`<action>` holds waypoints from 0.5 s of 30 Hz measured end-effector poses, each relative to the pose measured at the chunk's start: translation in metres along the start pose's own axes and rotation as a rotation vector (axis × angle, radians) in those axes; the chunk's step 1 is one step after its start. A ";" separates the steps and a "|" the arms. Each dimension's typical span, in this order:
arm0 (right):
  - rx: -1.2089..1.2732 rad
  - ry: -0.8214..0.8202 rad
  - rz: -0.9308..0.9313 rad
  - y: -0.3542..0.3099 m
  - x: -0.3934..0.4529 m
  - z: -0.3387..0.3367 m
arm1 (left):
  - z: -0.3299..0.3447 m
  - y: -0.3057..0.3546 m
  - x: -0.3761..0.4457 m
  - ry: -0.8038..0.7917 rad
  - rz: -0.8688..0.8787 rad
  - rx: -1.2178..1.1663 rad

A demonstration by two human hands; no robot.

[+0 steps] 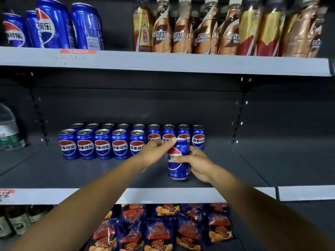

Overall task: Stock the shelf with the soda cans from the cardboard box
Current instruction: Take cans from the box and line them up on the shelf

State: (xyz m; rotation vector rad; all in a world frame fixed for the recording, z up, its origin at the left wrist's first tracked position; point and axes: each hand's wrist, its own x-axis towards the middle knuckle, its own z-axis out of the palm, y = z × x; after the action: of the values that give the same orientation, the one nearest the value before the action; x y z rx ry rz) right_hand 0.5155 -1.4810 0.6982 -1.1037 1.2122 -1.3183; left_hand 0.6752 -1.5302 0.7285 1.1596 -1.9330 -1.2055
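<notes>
Dim store shelving under overhead light, recorded through a wide-angle lens.

The grey shelf edge (163, 64) at 12 o'clock is brightly lit, while the recess beneath is left in shadow. Highlights are seen on the can tops (119, 132). Motion blur is shown by the left hand (154, 151). Bottles (272, 28) at 1 o'clock are bowed and smeared by edge distortion.

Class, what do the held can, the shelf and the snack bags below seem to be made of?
Can: likely aluminium, glossy blue print, shiny silver rims.
Shelf: probably painted metal, matte dark grey, pale front edge.
Snack bags: apparently thin plastic film, crinkled and glossy.
</notes>
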 end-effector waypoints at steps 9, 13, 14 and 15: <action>0.275 -0.053 -0.014 -0.012 0.020 0.012 | 0.010 -0.037 0.008 -0.176 0.036 -0.168; 0.197 -0.084 -0.040 -0.015 0.027 0.019 | 0.006 -0.041 0.008 -0.065 0.057 -0.190; 0.118 -0.090 -0.044 -0.016 0.028 0.022 | 0.005 -0.043 0.009 -0.035 0.068 -0.197; 0.017 -0.096 -0.043 -0.016 0.028 0.025 | 0.005 -0.044 0.009 -0.001 0.079 -0.206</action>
State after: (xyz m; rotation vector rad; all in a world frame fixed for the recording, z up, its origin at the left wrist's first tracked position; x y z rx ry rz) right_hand 0.5362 -1.5116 0.7163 -1.1734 1.1101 -1.2911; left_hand 0.6835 -1.5463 0.6867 0.9674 -1.7893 -1.3271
